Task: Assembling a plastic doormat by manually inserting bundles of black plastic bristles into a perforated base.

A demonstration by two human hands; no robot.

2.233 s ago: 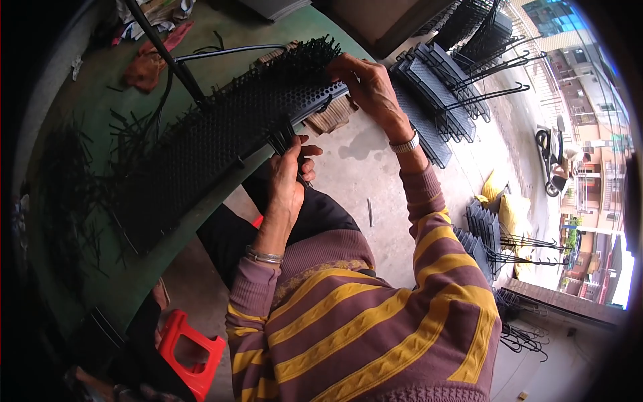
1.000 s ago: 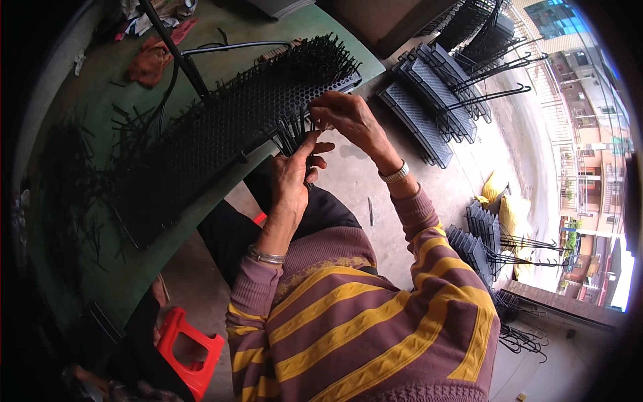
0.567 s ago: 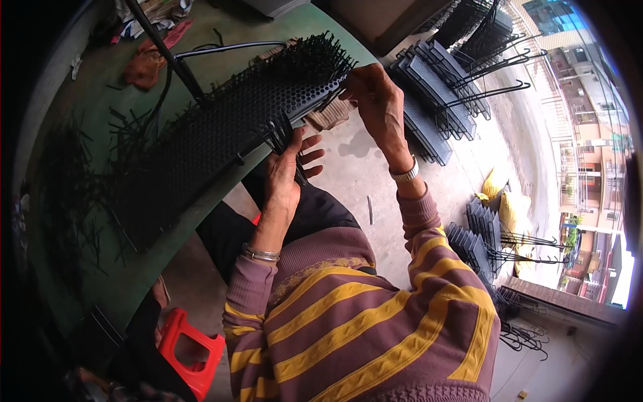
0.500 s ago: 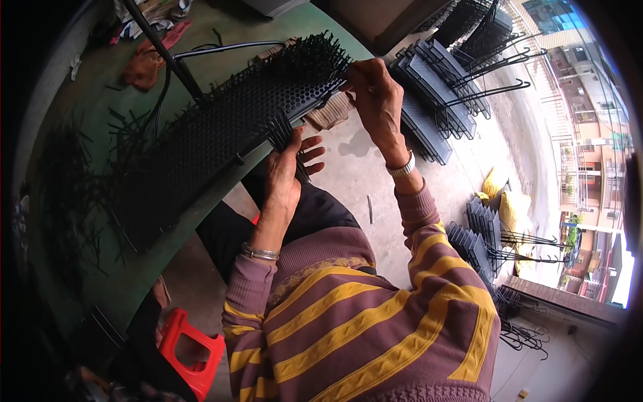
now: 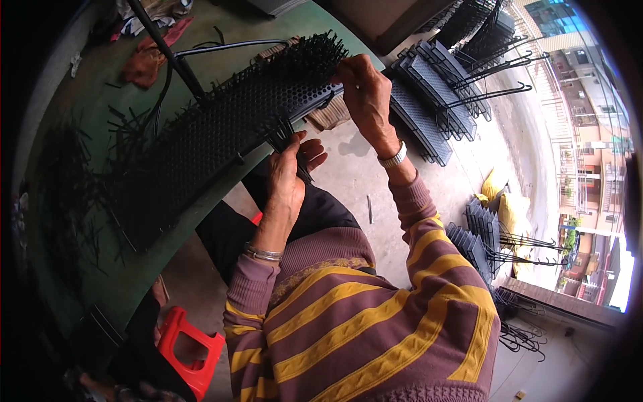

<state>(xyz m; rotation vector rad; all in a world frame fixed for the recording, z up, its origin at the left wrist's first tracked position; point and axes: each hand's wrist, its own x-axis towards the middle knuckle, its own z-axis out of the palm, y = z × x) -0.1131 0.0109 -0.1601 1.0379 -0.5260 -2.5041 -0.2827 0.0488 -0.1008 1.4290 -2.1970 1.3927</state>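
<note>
A long black perforated panel (image 5: pixel 221 127) lies slantwise on the green table (image 5: pixel 161 281), its surface dotted with small round holes. Thin black strips stand in a dense tuft (image 5: pixel 313 59) along its far edge, thickest at the right end. My left hand (image 5: pixel 288 181) is closed at the near edge of the panel, around a bundle of thin black strips (image 5: pixel 280 136). At the right end, my right hand (image 5: pixel 368 97) is pinched beside the tuft. Whatever lies between its fingertips is too small to make out.
Loose black strips (image 5: pixel 70 194) are scattered over the left of the table. A dark metal rod (image 5: pixel 167 53) rises behind the panel. Stacked black mesh racks (image 5: pixel 429 100) with hooked wires stand on the floor at right. A red plastic stool (image 5: pixel 191 352) is at lower left.
My right hand has shifted slightly left and up along the panel's right end, closer to the tuft. My left hand has turned a little, still around the bundle of strips.
</note>
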